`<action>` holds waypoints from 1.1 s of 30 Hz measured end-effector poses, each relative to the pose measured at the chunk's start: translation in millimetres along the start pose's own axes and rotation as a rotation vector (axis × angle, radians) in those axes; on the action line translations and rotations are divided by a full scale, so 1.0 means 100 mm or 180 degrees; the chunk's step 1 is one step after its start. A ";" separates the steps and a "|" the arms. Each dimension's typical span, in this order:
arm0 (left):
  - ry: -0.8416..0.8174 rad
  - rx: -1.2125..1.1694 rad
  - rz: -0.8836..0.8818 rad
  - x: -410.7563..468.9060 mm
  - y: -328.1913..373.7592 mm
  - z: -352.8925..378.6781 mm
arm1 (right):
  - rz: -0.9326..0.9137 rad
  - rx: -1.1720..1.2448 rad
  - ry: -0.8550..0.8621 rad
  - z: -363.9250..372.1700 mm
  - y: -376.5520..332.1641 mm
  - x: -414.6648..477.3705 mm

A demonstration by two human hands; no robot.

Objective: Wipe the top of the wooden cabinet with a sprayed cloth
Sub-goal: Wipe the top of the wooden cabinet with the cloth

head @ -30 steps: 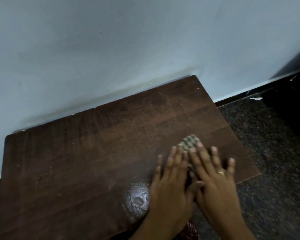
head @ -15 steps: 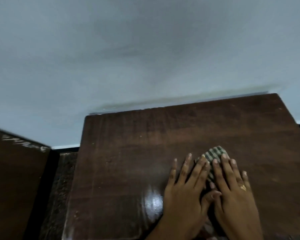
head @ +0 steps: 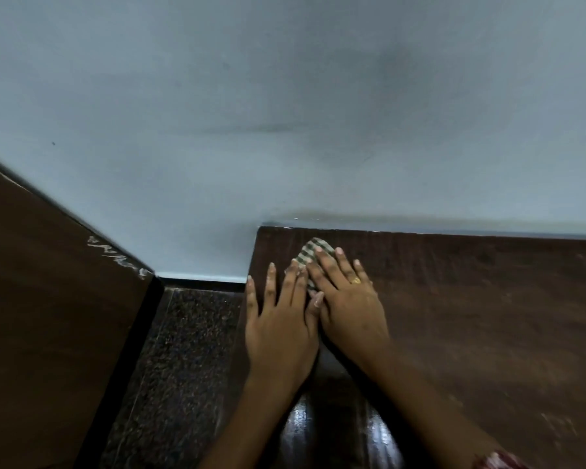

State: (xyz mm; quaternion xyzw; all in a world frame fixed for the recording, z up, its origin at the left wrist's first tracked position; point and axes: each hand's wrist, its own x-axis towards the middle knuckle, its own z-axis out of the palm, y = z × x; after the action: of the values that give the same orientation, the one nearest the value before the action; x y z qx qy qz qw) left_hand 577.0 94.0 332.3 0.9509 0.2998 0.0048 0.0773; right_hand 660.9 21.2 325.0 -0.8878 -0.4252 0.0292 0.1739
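The dark wooden cabinet top [head: 471,316] fills the right half of the view, its back edge against the wall. A small checked green-and-white cloth [head: 310,255] lies near the cabinet's back left corner. My left hand [head: 281,319] and my right hand [head: 347,299] lie flat side by side, fingers spread, pressing the cloth down; most of the cloth is hidden under them. My left hand's outer fingers reach the cabinet's left edge. A ring sits on my right hand.
A pale blue wall [head: 285,113] rises right behind the cabinet. A second dark wooden surface [head: 48,316] stands to the left, across a gap of speckled dark floor [head: 183,367]. A wet shiny patch [head: 318,434] shows on the cabinet's near edge.
Both hands have slid the cloth left and back across the cabinet top, from near the front right to the back left corner. The view has swung left with them.
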 end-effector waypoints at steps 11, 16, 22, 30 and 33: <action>0.0096 -0.0028 -0.0657 -1.06 -0.60 -0.11 | -0.0677 0.0347 -0.0343 0.25 -0.87 -0.69; 0.0388 -0.1865 0.0043 -1.49 -0.22 -0.13 | -0.1000 0.0533 -0.0724 0.32 -1.12 -1.29; 0.0309 -0.1237 -0.1280 -1.97 -0.41 0.09 | -0.1112 0.0265 -0.0633 0.24 -0.95 -1.54; 0.0212 -0.0426 -0.0103 -1.83 -0.03 0.25 | -0.0992 0.0323 -0.0271 0.13 -0.32 -1.58; 0.0203 -0.0372 0.0219 -1.67 0.32 0.28 | -0.0649 0.0295 -0.0066 -0.01 0.02 -1.64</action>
State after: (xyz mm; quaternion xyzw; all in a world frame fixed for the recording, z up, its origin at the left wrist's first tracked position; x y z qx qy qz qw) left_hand 459.2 -31.2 315.5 0.9538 0.2684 0.0553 0.1228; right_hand 557.9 -105.6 309.7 -0.8306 -0.5133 0.0401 0.2124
